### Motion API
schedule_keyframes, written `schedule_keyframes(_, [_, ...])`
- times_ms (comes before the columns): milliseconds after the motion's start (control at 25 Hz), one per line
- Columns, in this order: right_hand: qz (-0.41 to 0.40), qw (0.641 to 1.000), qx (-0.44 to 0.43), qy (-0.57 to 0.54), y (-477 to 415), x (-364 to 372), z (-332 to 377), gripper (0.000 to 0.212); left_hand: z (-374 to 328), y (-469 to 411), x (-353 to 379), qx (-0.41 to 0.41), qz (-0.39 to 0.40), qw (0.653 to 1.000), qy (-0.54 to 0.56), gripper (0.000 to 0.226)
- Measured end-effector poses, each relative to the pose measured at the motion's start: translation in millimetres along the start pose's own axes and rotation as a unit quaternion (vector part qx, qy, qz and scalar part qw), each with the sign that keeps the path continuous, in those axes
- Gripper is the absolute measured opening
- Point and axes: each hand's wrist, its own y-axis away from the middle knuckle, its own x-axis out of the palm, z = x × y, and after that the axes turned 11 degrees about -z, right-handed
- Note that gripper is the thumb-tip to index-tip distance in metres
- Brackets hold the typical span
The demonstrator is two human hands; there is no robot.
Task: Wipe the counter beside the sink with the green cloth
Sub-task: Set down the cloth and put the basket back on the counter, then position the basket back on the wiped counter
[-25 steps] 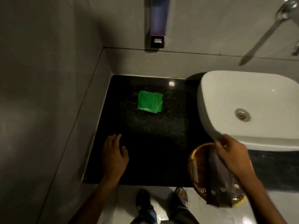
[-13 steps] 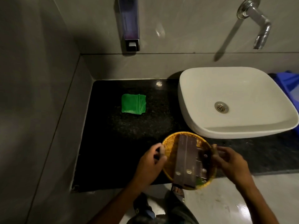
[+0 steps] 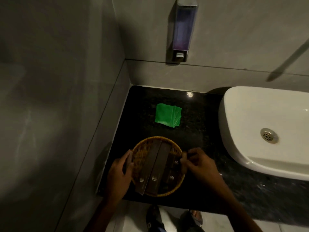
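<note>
The green cloth lay folded into a rough square on the black speckled counter, toward the back, left of the white sink and well apart from both hands. Nearer the front edge of the counter sat a round woven basket carrying long dark flat packets laid side by side, their ends reaching past the near rim. The left hand had its grip closed on the basket's left rim, thumb over the edge. The right hand pinched the right rim, fingers curled shut on the weave. Whether the basket rested fully on the counter or was slightly lifted could not be told. A wall-mounted soap dispenser hung on the grey tiled wall above the counter's back edge. The person's feet showed on the floor below.
</note>
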Motion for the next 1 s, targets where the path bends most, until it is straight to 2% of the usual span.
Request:
schedule_keyframes(160, [-0.114, 0.991, 0.038, -0.052, -93, 7, 29, 0.037, -3, 4, -4, -0.019, -0.047, 0.998, 0.034, 0.044])
schedule_keyframes(320, [-0.067, 0.981, 0.151, -0.106, -173, 53, 69, 0.069, -3, 19, -9, -0.026, -0.090, 0.992, 0.082, 0.045])
schedule_keyframes(440, [-0.012, 0.977, 0.172, -0.128, -186, 67, 75, 0.062, -9, 33, -7, -0.065, -0.108, 0.983, 0.135, 0.043])
schedule_keyframes(560, [-0.026, 0.982, 0.133, -0.134, -167, 42, 75, 0.051, -36, 44, 6, -0.073, -0.108, 0.979, 0.157, 0.037])
schedule_keyframes(600, [-0.025, 0.984, 0.111, -0.135, -155, 23, 70, 0.044, -53, 46, 16, -0.067, -0.101, 0.981, 0.149, 0.034])
schedule_keyframes(680, [0.028, 0.980, 0.076, -0.181, -122, -22, 46, 0.034, -90, 47, 41, -0.050, -0.077, 0.983, 0.162, 0.029])
schedule_keyframes(800, [0.112, 0.947, 0.009, -0.301, -74, -129, -14, 0.021, -177, 66, 103, -0.090, 0.063, 0.961, 0.255, 0.024])
schedule_keyframes(880, [0.095, 0.940, -0.030, -0.327, -56, -214, -62, 0.014, -235, 98, 153, -0.076, 0.115, 0.946, 0.294, 0.029])
schedule_keyframes(1000, [-0.023, 0.947, -0.039, -0.317, -40, -334, -138, 0.014, -323, 158, 235, -0.004, 0.169, 0.940, 0.297, 0.047])
